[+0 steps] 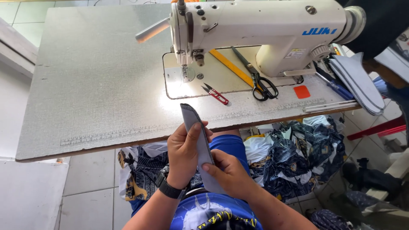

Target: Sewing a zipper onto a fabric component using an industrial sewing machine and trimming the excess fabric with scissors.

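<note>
Both my hands hold a narrow grey fabric strip (197, 127) with dark stitched edges, upright in front of the table's near edge. My left hand (184, 154), with a black wristband, grips its left side, thumb across the front. My right hand (228, 173) pinches the strip's lower part. The strip's top end reaches over the table edge, below the needle area of the white sewing machine (255, 30).
On the grey sewing table (93, 85) lie red thread snips (216, 94), black scissors (257, 76), a yellow ruler (232, 67) and an orange patch (301, 91). A stack of grey cut pieces (358, 83) sits at the right edge. Patterned fabric (298, 155) is heaped on the floor.
</note>
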